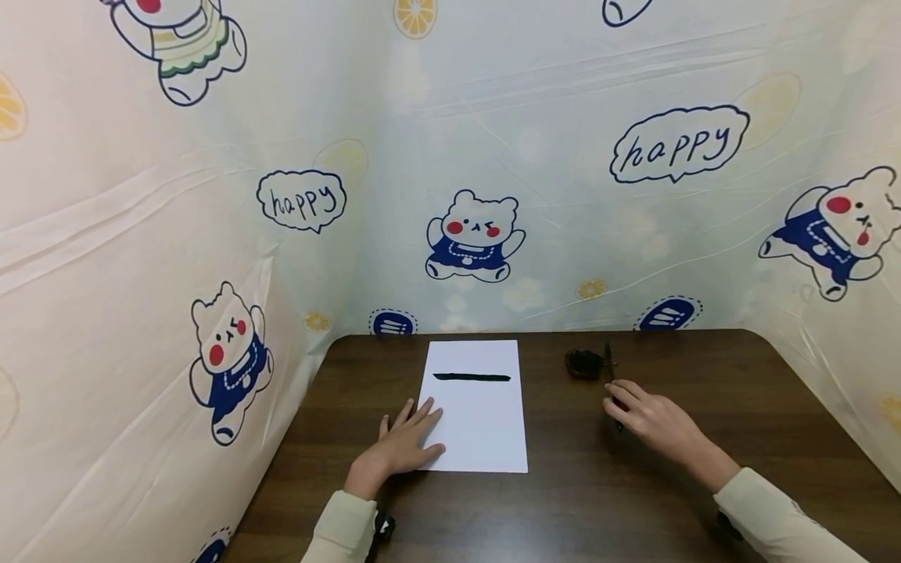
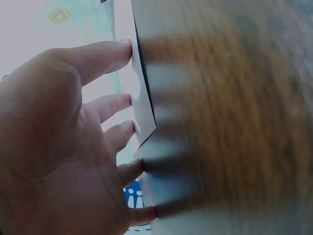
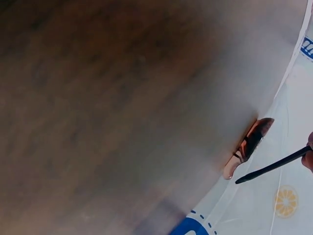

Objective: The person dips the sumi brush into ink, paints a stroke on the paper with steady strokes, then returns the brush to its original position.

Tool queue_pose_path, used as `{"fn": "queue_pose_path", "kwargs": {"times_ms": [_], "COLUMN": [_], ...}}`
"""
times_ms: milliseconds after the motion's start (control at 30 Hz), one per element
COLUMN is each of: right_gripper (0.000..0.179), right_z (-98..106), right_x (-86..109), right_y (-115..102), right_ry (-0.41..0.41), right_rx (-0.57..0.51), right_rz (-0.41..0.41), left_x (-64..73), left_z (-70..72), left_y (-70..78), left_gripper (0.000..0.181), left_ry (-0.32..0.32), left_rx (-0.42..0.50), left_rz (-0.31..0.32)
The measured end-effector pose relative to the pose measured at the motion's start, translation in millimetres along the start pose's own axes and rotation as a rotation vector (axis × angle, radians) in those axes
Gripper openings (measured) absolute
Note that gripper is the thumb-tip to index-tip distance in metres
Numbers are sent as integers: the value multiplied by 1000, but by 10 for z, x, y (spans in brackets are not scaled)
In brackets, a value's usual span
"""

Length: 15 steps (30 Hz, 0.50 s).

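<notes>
A white sheet of paper (image 1: 482, 430) lies on the table with one thick, dark horizontal stroke (image 1: 472, 378) across its upper part. My left hand (image 1: 401, 446) rests on the sheet's lower left edge, fingers spread; in the left wrist view the thumb and some fingertips touch the paper (image 2: 141, 93), while the others touch the table. To the right, my right hand (image 1: 655, 418) pinches a slim dark brush (image 1: 609, 363) beside a small dish (image 1: 583, 363) of dark ink. The right wrist view shows the brush's tapered end (image 3: 274, 166) near the glassy dish (image 3: 252, 142); most of that hand is out of frame.
The brown wooden table (image 1: 563, 500) has rounded far corners. A pale printed curtain (image 1: 479, 141) with bears and lettering hangs right behind it and along both sides. Dark wrist devices (image 1: 383, 526) show at the cuffs.
</notes>
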State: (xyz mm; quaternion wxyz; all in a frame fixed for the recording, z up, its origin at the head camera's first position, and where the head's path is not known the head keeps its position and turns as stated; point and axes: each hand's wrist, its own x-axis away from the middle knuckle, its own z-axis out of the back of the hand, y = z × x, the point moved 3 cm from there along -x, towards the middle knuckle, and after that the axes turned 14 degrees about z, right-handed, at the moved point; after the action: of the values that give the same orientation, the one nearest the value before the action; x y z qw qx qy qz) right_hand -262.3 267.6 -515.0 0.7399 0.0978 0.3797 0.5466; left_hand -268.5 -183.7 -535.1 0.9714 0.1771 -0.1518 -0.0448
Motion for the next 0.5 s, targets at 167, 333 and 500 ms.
{"fn": "queue_pose_path", "kwargs": {"times_ms": [167,333,500], "right_gripper": [61,65,67], "right_z": [-9,-8,-18], "right_x": [-6,-4,16], "right_y": [-15,-29,-49], "right_ry": [-21,-39,-46], "right_rx": [-4,-21,-28], "right_rz": [1,-2,-1], "left_x": [0,-15,-5], "left_z": [3,-4,-7], "left_y": [-1,-13,-15], "left_gripper": [73,72,72], "left_ry": [-6,-3,-5], "left_rx": [1,2,-2], "left_rz": [-1,-11,-10]}}
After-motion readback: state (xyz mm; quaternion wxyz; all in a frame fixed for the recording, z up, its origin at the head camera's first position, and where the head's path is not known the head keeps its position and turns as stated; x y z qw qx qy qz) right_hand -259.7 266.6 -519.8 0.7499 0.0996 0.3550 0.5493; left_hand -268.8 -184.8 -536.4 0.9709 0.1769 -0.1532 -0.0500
